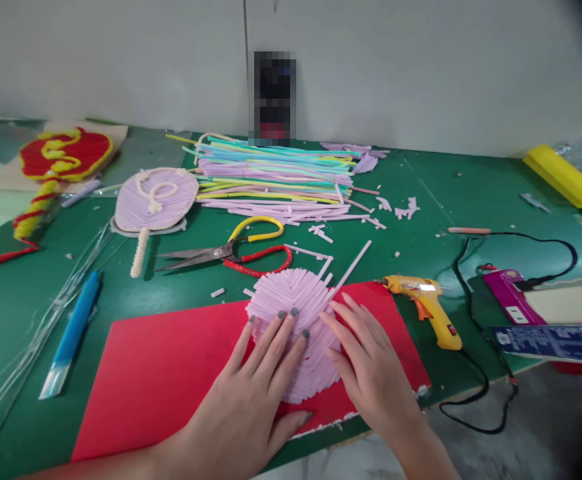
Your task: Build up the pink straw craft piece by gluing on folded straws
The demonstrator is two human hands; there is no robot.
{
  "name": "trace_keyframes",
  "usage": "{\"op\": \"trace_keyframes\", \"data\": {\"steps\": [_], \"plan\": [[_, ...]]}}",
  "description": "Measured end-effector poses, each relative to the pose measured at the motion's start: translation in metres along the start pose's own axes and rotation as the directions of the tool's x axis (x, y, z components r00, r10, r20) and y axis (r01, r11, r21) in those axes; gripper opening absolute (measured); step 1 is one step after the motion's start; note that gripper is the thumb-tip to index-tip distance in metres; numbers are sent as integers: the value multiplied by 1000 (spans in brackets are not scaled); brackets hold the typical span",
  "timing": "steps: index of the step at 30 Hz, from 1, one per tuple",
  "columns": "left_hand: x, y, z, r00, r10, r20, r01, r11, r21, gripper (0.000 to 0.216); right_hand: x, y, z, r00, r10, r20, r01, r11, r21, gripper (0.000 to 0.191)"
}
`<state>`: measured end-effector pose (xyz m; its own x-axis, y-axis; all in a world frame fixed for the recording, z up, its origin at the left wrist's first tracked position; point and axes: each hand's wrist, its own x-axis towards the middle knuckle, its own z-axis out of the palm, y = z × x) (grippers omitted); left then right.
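Observation:
A round pad of pale pink straw pieces [291, 300] lies on a red sheet [161, 373] at the table's near edge. My left hand [265, 380] rests flat on the pad, fingers spread and stretched out. My right hand [365, 360] lies beside it on the pad's right side, fingers extended, with the fingertips by a long pink straw [353, 265] that sticks out toward the upper right. Neither hand grips anything.
On the green table [421, 187]: scissors [231, 252], a pile of coloured straws [275, 180], a yellow glue gun [428, 300] with black cord, a finished lilac fan [157, 199], a red-yellow piece [58, 157], a blue tool [73, 330], boxes [545, 320] at right.

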<state>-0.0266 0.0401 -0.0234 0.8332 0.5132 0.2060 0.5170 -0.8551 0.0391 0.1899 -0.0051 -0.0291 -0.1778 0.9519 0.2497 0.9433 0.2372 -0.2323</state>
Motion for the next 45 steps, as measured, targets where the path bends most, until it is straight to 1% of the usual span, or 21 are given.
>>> {"op": "trace_keyframes", "data": {"steps": [8, 15, 23, 28, 31, 36, 39, 45], "plan": [[0, 0, 1, 1000, 0, 8, 0, 1000, -4, 69, 0, 0, -1, 1000, -10, 0, 10, 1000, -11, 40], [0, 0, 2, 1000, 0, 3, 0, 1000, 13, 70, -1, -1, -1, 1000, -16, -10, 16, 1000, -22, 44], [-2, 0, 1, 1000, 7, 14, -7, 1000, 21, 70, -2, -1, -1, 999, 19, -28, -19, 1000, 0, 39], [-1, 0, 0, 1000, 4, -1, -4, 1000, 12, 70, -2, -1, 0, 1000, 12, -25, -12, 1000, -2, 39], [0, 0, 0, 1000, 1, -11, -1, 1000, -4, 69, -1, -2, -1, 1000, 18, 0, -18, 1000, 12, 44], [0, 0, 0, 1000, 1, 3, -1, 1000, -18, 69, 0, -4, -2, 997, 57, 56, -59, 998, 38, 58], [0, 0, 1, 1000, -2, 5, 2, 1000, -25, 69, 0, -4, -1, 994, 84, 74, -87, 995, 41, 59], [0, 0, 0, 1000, -1, 3, 1, 1000, -22, 69, 1, -5, -2, 994, 85, 68, -88, 995, 40, 58]]}}
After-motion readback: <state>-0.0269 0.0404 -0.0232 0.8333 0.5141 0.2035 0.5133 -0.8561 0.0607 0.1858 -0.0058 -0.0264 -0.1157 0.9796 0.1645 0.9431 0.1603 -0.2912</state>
